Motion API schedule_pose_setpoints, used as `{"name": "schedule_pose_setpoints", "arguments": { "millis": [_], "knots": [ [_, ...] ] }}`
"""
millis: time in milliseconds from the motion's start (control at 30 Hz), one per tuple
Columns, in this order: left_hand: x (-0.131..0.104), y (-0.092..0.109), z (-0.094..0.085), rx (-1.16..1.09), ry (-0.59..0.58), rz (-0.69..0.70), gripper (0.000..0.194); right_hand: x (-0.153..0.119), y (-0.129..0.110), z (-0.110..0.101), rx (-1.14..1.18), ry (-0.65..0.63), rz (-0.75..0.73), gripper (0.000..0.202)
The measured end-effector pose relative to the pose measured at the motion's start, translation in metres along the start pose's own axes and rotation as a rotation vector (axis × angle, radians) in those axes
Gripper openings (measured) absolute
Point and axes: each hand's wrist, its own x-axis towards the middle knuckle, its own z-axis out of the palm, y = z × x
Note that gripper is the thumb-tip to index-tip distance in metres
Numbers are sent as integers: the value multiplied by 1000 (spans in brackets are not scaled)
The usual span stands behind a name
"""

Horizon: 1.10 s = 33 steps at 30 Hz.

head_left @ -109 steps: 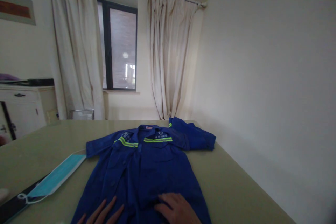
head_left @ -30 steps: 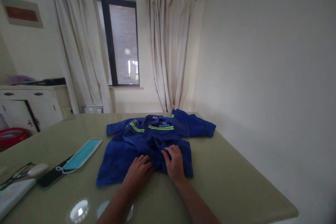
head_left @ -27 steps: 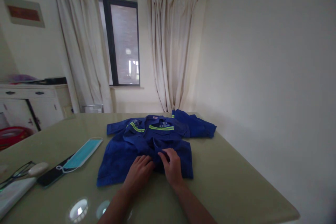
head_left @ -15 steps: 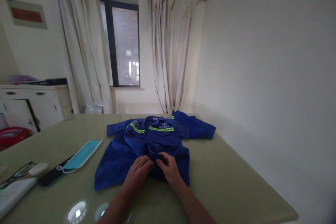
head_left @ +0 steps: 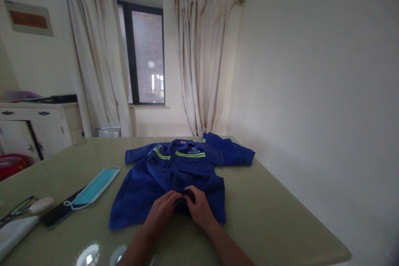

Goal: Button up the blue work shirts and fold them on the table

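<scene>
A dark blue short-sleeved work shirt [head_left: 137, 191] with yellow-green reflective stripes lies on the table, its collar away from me. Its front edge is bunched up near the middle. My left hand [head_left: 163, 208] pinches this lower edge from the left side. Close beside it, my right hand [head_left: 199, 208] grips the same bunched cloth, fingers bent and thumb inward. The fingertips of both hands nearly meet, and the cloth between them is partly hidden.
Another folded blue garment [head_left: 233, 151] lies behind the shirt at the right. On the left of the greenish table [head_left: 274, 216] are a light blue mask [head_left: 98, 187], a black phone [head_left: 60, 212], glasses [head_left: 20, 208] and a pale rounded object [head_left: 42, 205].
The right hand's fingers have shifted slightly on the cloth, and both hands have drawn a little closer together. The view has moved slightly.
</scene>
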Motion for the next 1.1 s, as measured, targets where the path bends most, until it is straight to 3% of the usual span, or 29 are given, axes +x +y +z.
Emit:
{"name": "schedule_pose_setpoints", "arguments": {
  "millis": [133,267,367,533,700,1100],
  "knots": [
    [1,0,-4,101,46,89,22,-2,-4,-2,-39,-45,-5,20],
    [3,5,-7,177,-12,160,23,-1,-7,-3,-41,-54,-2,21],
    [0,3,-2,180,-47,64,21,0,-6,-3,-34,-41,-17,21],
    [-5,-2,5,-6,-53,-93,30,0,-3,-1,-36,-11,-17,20],
    [0,8,-2,-148,-53,-201,12,0,-4,-1,-43,6,12,13],
    [5,6,-4,-277,-38,-299,14,-2,-9,-2,-68,49,44,7]
  ]
}}
